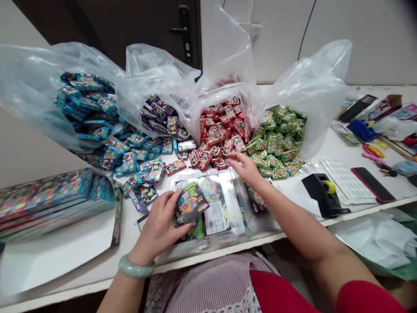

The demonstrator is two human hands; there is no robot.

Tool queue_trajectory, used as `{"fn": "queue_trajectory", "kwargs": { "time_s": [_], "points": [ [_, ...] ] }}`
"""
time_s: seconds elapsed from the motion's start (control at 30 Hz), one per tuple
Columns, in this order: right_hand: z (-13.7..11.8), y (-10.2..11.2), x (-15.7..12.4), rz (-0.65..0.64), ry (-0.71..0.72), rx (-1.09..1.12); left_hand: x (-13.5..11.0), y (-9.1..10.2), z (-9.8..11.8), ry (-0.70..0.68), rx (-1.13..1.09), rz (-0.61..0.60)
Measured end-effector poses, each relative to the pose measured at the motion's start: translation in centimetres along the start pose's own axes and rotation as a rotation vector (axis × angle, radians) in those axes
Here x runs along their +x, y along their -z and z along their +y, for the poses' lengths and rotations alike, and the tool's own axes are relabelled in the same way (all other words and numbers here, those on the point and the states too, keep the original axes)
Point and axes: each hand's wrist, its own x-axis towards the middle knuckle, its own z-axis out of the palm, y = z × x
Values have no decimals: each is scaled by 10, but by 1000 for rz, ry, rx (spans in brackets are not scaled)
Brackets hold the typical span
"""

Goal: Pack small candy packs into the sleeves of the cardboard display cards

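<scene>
1. We see the left hand (163, 221) gripping a dark, green-topped packet (190, 202) between thumb and fingers, tilted above the near part of the table. A pale green bangle (136, 266) circles that wrist.
2. The right hand (246, 169) reaches forward with bent fingers, its tips beside the red packets (215, 134); we cannot tell whether it touches or grips one.
3. Beneath and between the hands, we find clear printed pouches (220, 213) lying flat near the edge of the white table (127, 230).
4. Just past them, we count four colours of small packets: blue packets (130, 152) at left, then purple packets (159, 115), the red, and green packets (276, 148) at right, spilling from clear plastic bags (150, 61).
5. On the left, we note an open, white-lined carton (65, 256), with colourful layers along its far side, partly blurred.
6. On the right, we spot a black tape dispenser (321, 195), a printed sheet (342, 178) and a dark phone (373, 184) lying near one another.
7. Behind it all, we see a dark door (146, 26) beside a pale wall (280, 26).
</scene>
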Motion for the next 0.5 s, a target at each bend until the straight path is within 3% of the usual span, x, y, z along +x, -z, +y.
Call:
{"fn": "queue_trajectory", "kwargs": {
  "time_s": [0.07, 0.2, 0.37, 0.5],
  "points": [
    [28, 7, 43, 82, -195, -167, -2, 4, -6, 20, 19, 16],
    [55, 1, 95, 158, -233, -284, -3, 2, -9, 3, 17, 24],
    [61, -14, 99, 155, -203, -301, -5, -1, -15, 49, -7, 40],
    [65, 0, 94, 147, -164, -229, -8, 2, -22, 62, -29, 45]
  ]
}}
